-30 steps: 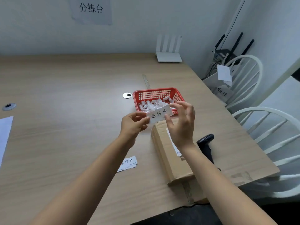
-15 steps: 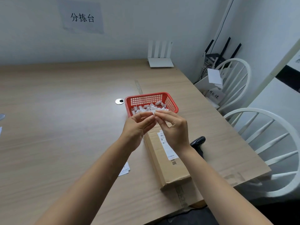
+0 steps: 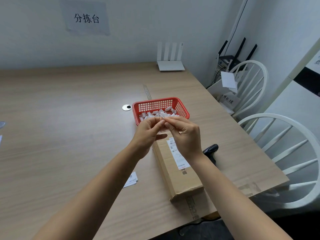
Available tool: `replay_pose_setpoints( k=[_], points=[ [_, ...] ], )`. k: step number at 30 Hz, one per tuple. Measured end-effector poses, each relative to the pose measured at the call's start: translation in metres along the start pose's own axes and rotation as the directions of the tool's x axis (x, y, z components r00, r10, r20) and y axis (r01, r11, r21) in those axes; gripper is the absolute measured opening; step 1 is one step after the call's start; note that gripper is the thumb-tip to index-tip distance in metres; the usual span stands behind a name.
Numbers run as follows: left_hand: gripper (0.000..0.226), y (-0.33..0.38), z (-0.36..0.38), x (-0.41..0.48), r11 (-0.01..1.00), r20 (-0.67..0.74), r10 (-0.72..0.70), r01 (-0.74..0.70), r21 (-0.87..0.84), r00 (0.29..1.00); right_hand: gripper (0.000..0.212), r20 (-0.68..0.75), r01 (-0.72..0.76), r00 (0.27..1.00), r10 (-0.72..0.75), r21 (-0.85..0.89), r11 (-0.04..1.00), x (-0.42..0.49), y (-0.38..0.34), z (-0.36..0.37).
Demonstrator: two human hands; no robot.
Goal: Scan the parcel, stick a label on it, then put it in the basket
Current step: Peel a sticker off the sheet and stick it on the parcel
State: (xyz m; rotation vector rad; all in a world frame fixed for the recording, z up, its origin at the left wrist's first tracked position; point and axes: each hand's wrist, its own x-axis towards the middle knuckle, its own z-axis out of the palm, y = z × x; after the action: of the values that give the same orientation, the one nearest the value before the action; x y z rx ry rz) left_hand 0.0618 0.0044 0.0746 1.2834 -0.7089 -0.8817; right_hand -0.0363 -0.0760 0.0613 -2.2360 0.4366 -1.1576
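A long brown cardboard parcel (image 3: 174, 175) lies on the wooden table (image 3: 69, 127), with a white shipping slip on its top. My left hand (image 3: 149, 134) and my right hand (image 3: 183, 134) meet fingertip to fingertip just above the parcel's far end, pinching a small white label (image 3: 162, 119) between them; most of the label is hidden by my fingers. Right behind my hands stands a red plastic basket (image 3: 181, 108) holding several white paper scraps. A black handheld scanner (image 3: 210, 149) lies to the right of the parcel, partly behind my right wrist.
A small stack of white labels (image 3: 132, 181) lies left of the parcel beside my left forearm. A white router (image 3: 170, 64) stands at the table's far edge. Two white chairs (image 3: 277, 149) stand off the table's right side. A round cable grommet (image 3: 127, 107) sits left of the basket.
One second ago the printed label was spread flat between my hands. My fingers have closed together over it, so it is mostly hidden. The camera view shifted slightly.
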Motion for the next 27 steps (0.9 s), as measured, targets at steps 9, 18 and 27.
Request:
replay_pose_setpoints(
  k=[9,18,27],
  points=[
    [0.024,-0.0006,0.0038,-0.0012,0.997,0.009,0.004,-0.005,0.078,1.000,0.027,0.055,-0.054,0.997,0.052,0.034,0.998,-0.0007,0.0035,-0.0039],
    [0.021,-0.0013,0.0072,-0.0043,0.988,-0.053,0.064,-0.056,0.147,0.997,0.017,0.052,-0.093,0.995,0.091,0.049,0.994,-0.0037,0.0044,-0.0078],
    [0.015,-0.0034,0.0105,-0.0078,0.998,-0.084,0.061,-0.060,0.018,0.995,0.020,0.008,-0.010,1.000,0.010,0.023,1.000,-0.0082,0.0034,-0.0062]
  ],
)
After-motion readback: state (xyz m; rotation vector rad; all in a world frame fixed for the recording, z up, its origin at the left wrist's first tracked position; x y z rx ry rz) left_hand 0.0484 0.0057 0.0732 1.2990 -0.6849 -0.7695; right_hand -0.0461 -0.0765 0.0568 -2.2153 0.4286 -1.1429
